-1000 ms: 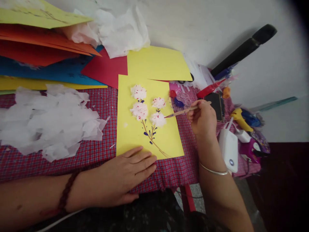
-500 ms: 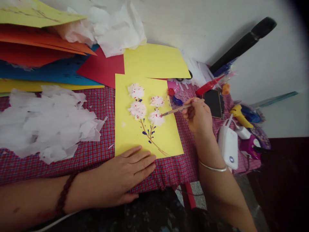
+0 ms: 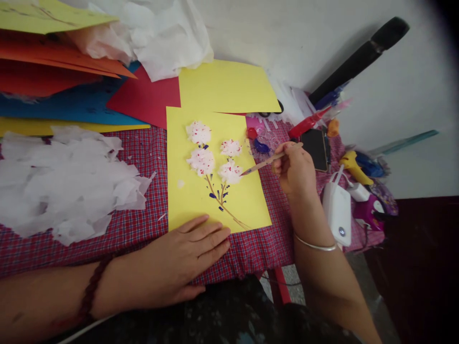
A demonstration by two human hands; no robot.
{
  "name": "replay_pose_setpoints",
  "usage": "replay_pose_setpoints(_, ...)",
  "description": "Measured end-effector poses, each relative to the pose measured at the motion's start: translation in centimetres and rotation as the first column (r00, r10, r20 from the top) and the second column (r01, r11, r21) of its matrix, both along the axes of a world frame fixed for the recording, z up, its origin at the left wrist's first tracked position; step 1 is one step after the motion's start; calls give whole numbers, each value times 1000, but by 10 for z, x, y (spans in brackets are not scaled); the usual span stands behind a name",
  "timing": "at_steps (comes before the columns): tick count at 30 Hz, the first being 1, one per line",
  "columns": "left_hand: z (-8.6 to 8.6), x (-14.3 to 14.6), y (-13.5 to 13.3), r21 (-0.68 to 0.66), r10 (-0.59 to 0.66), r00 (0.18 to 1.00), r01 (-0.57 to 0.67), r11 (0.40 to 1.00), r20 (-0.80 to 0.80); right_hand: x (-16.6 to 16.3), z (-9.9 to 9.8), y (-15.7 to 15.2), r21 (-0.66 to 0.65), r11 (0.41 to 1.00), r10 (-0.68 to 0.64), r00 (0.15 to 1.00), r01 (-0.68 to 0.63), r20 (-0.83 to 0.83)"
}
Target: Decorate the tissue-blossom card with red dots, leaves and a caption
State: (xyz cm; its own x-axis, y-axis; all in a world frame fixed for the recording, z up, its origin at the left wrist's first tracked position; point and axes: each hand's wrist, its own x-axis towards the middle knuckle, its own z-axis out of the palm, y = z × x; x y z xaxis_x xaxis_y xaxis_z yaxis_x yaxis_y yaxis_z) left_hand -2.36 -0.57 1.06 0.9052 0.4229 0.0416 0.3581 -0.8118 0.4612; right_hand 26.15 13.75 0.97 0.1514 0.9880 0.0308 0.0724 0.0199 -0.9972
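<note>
A yellow paper sheet lies on the checked cloth in front of me. It bears brown painted stems, small dark blue leaf strokes and several white tissue flowers flecked with red. My left hand rests flat across the sheet's lower edge, fingers stretched out. In my right hand a slim wooden paintbrush is pinched between thumb and fingers. Its tip points left, at the right edge of the lower right flower; whether it touches I cannot tell. Red paint and blue paint lie just beyond the sheet's right edge.
Torn white tissue pieces are heaped on the left. Folded coloured papers and crumpled white tissue stand at the back. To the right are a dark flat object, a white power bank and a red tube.
The brush tip has moved from on the lower right flower to its right edge. My left hand stays on the sheet. The whole view has shifted slightly.
</note>
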Motion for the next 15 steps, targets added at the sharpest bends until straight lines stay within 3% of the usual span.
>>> replay_pose_setpoints(9,-1,0,0,0,5,1000,-5,1000,19,-1,2,-1,36,998,-49,998,50,-37)
replay_pose_setpoints(15,0,0,1,2,-4,1000,4,1000,0,-6,4,-7,15,996,82,995,-83,51)
